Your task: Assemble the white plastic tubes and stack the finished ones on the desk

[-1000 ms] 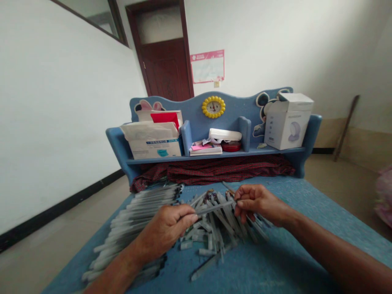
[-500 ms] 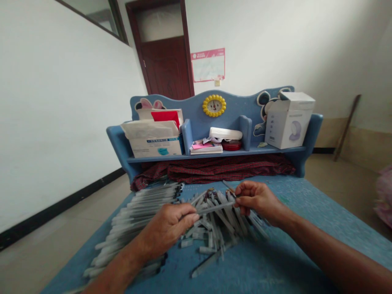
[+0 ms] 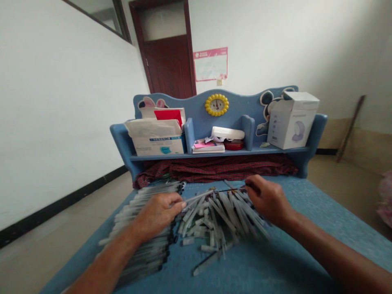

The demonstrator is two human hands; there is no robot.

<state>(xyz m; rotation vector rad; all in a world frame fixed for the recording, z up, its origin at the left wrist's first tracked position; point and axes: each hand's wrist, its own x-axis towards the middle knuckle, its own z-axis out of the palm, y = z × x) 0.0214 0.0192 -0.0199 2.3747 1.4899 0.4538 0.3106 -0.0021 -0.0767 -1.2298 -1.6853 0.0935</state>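
My left hand (image 3: 163, 210) pinches a translucent pen barrel (image 3: 200, 196) between thumb and fingers. The barrel slants up to the right, over a loose pile. From my right hand (image 3: 266, 196), closed with the fingertips together, a thin dark pen refill (image 3: 229, 190) stretches left, in line with the barrel's far end. Whether its tip sits inside the barrel is hard to see. Below lies a heap of clear pen barrels and caps (image 3: 226, 216). Under and beside my left forearm, pens with dark ends (image 3: 147, 253) are lined up in a stack.
Across the back of the blue table (image 3: 239, 269) lies checked cloth (image 3: 220, 169). A blue shelf (image 3: 143, 157) above it carries a mask box (image 3: 159, 143), papers (image 3: 208, 149), a red round tin (image 3: 233, 145) and a white box (image 3: 292, 122). One pen piece (image 3: 205, 264) lies nearer me.
My right hand has moved right and slightly up, and a length of dark refill now shows between the hands. My left hand has shifted left and up with the barrel.
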